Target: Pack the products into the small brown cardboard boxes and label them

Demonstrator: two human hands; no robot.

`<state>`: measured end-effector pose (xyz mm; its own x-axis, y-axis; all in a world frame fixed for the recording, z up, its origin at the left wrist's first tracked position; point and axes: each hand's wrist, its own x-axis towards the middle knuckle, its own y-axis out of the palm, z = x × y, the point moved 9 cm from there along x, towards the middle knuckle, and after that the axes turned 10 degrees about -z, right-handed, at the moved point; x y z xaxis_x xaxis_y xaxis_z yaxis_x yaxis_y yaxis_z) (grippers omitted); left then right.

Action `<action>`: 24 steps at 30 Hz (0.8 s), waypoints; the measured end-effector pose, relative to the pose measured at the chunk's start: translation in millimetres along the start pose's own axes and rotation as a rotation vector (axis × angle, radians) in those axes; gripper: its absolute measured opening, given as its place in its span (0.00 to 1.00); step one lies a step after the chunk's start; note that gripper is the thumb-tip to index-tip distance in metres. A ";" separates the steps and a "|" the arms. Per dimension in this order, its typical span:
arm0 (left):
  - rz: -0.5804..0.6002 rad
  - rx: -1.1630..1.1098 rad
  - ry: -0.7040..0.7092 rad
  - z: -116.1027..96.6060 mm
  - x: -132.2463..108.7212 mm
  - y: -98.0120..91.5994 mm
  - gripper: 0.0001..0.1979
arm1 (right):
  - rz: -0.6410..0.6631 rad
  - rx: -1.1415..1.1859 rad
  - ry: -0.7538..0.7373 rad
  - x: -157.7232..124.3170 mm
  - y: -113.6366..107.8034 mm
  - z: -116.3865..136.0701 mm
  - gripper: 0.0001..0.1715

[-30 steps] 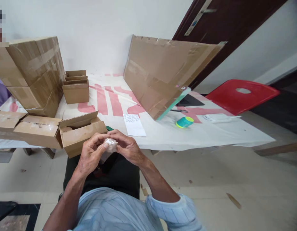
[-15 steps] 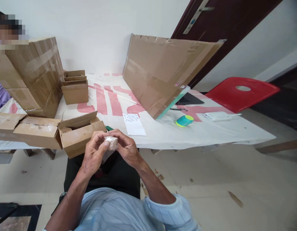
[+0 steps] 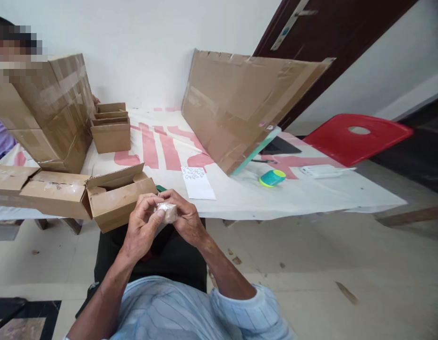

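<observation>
Over my lap, my left hand (image 3: pixel 141 229) and my right hand (image 3: pixel 187 221) come together around a small, boxy packet (image 3: pixel 170 214). Shiny clear plastic seems to wrap it, and its surface looks pale brown and white. My left thumb presses on its near face, while the right fingers pinch its far side. What lies inside the packet cannot be made out. Just beyond my left hand stands an open cardboard box (image 3: pixel 115 203) with its flap raised. Something green (image 3: pixel 160 188) shows behind my fingers, mostly hidden.
More boxes (image 3: pixel 55 193) line the table's front edge at left. Small open boxes (image 3: pixel 111 137) stand by a large carton (image 3: pixel 52 108), behind which a person sits. A paper sheet (image 3: pixel 199 183), a cardboard panel (image 3: pixel 247 104), a teal-yellow object (image 3: pixel 272 178) and a red chair (image 3: pixel 356 137) are rightward.
The packet has turned slightly and shifted a little to the right between my fingers. Both hands keep their hold on it, nearly in place.
</observation>
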<state>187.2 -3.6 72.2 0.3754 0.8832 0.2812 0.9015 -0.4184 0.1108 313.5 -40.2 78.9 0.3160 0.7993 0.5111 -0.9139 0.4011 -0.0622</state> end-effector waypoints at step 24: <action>0.076 -0.143 -0.110 -2.8 10.6 -6.9 0.19 | -0.018 -0.017 -0.022 1.4 13.1 16.7 0.22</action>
<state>184.4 8.1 77.1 0.4698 0.8623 0.1892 0.8326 -0.5040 0.2296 297.7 -41.3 93.1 0.3269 0.7818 0.5310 -0.9035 0.4233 -0.0670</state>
